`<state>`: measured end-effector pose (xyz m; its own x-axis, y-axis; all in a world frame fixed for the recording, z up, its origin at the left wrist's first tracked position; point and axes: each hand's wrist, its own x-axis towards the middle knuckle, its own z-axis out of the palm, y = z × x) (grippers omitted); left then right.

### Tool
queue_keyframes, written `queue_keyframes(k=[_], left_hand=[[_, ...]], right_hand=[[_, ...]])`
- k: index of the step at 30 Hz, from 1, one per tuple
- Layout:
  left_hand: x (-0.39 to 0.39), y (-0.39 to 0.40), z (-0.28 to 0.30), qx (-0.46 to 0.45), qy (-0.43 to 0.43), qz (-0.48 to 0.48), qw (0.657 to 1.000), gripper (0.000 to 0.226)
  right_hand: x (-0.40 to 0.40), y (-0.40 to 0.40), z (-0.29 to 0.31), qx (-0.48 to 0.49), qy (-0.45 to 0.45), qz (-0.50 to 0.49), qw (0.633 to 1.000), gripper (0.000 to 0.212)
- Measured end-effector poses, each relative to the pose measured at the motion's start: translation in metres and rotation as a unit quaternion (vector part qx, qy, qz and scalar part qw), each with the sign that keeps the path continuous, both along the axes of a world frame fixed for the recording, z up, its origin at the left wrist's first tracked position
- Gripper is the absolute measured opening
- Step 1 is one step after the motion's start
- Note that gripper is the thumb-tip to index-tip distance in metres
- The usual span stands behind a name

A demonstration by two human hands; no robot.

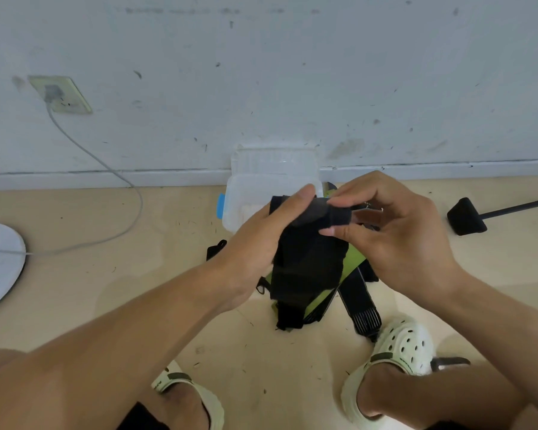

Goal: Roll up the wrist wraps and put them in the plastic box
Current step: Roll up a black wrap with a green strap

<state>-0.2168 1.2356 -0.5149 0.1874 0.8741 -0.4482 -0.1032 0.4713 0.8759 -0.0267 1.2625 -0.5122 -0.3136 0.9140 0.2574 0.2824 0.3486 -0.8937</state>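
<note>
Above floor, mid-air: black wrist wrap (308, 259), top end rolled, tail hanging. Gripped by left hand (261, 243), thumb over roll. Pinched at roll end by right hand (395, 231), fingers curled. Just behind: open plastic box (249, 197) against wall. Below: more wraps (354, 293) on floor.

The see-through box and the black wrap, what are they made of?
The clear lidded plastic box looks like glossy, translucent hard plastic, with a blue clip. The black wrist wrap looks like soft matte woven fabric; it droops and folds where both hands hold it.
</note>
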Motion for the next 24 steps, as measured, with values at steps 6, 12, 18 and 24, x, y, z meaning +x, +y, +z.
queue_keyframes(k=[6, 12, 18, 24], left_hand=[[-0.001, 0.001, -0.002, -0.008, -0.045, 0.071, 0.996, 0.057], [-0.007, 0.004, -0.004, 0.031, -0.038, 0.074, 0.996, 0.036], [-0.004, 0.002, -0.003, 0.045, -0.032, 0.021, 0.998, 0.043], [0.001, 0.000, 0.001, -0.009, -0.065, 0.023, 0.998, 0.068]], right_hand=[[0.007, 0.009, 0.007, -0.105, 0.008, 0.049, 0.993, 0.031], [0.012, 0.013, 0.014, -0.243, -0.016, 0.078, 0.967, 0.056], [0.014, 0.014, 0.008, -0.261, -0.003, 0.079, 0.962, 0.053], [0.010, 0.009, 0.002, -0.183, 0.004, 0.039, 0.982, 0.044]])
